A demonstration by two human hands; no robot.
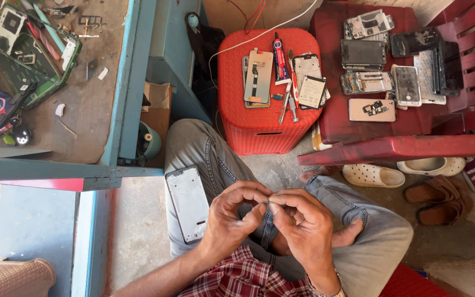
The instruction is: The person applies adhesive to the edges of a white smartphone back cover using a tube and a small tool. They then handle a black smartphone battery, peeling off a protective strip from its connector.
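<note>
Item pinched between left hand (232, 215) and right hand (302, 223) fingertips: too small to identify. Above the red stool (259, 118), cables run past the top edge. Right of it, sandals (441, 201) partly cropped.

We see a bright red plastic stool (265, 82) with a woven-texture side, and a darker red chair (402, 82) beside it. The workbench (125, 110) frame is light blue with a dusty grey-brown top; a green tray (31, 58) sits on it. Our jeans (215, 159) are faded grey-blue, our shirt (243, 278) a red, white and dark plaid. The phone frame (188, 202) on our knee is pale silver-white with a black edge. The glue tube (279, 58) is red, blue and white. The clogs (373, 176) are off-white, the sandals (438, 201) brown. The floor (138, 231) is grey concrete.
</note>
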